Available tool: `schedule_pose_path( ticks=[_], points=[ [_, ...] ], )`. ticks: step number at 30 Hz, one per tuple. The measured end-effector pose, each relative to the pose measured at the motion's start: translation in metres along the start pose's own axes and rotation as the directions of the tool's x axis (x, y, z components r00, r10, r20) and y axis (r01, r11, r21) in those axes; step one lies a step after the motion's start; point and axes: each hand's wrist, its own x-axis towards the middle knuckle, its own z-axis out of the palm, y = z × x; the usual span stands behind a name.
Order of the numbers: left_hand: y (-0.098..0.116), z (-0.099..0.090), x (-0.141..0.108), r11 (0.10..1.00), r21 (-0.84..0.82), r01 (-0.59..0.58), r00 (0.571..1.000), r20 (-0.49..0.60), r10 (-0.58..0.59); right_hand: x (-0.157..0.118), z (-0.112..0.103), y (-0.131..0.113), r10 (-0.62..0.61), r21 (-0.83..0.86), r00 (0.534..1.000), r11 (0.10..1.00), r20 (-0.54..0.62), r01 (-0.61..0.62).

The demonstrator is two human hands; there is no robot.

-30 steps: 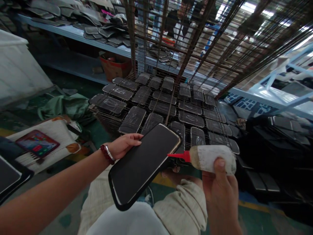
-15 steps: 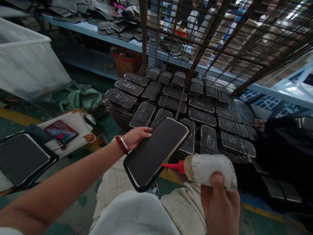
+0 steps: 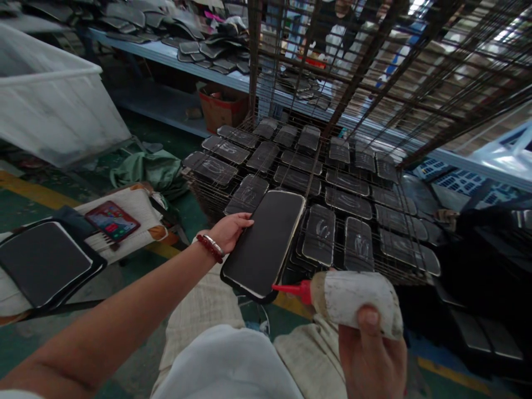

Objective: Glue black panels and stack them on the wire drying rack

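My left hand (image 3: 231, 231) grips the left edge of a dark, flat panel with rounded corners (image 3: 266, 241); the thumb lies on top and the other fingers are hidden beneath it. A pale line runs along the panel's border. In my right hand (image 3: 372, 349) is a white squeeze bottle (image 3: 359, 302), held on its side with the thumb pressed on it. The bottle's red nozzle (image 3: 293, 288) points left, its tip at the panel's lower right edge. Behind the panel, several similar dark pieces (image 3: 319, 234) with shiny smears lie on a wire rack.
A stool (image 3: 145, 235) at left bears a phone (image 3: 112, 221) and a stack of dark panels (image 3: 44, 263). A white bin (image 3: 66, 111) stands at far left. Beyond the wire rack's mesh frame (image 3: 349, 83), a blue shelf (image 3: 158, 58) holds more dark pieces.
The panel has turned more upright in view and shifted slightly, its top end swinging left. The nozzle tip stays at its lower right edge. The whole view has shifted a little.
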Motion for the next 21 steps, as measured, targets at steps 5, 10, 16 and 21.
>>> schedule_pose_path(
  ticks=[5, 10, 16, 21],
  points=[
    [-0.002, 0.003, -0.006, 0.992, -0.081, -0.094, 0.992, -0.089, 0.087, 0.008, 0.0, -0.004, -0.026, -0.077, 0.99, 0.997, -0.137, 0.015],
    [-0.011, 0.011, -0.015, 0.971, -0.185, -0.148, 0.978, -0.17, 0.117, 0.022, 0.003, -0.018, -0.053, -0.16, 0.969, 0.987, -0.241, 0.015],
    [-0.024, 0.021, -0.019, 0.945, -0.238, -0.225, 0.959, -0.225, 0.171, 0.023, 0.012, -0.014, -0.17, -0.172, 0.931, 0.978, -0.323, 0.119],
    [-0.03, 0.025, -0.019, 0.936, -0.237, -0.26, 0.949, -0.241, 0.203, 0.016, 0.006, 0.003, -0.297, -0.156, 0.927, 0.951, -0.229, 0.266]
  ],
)
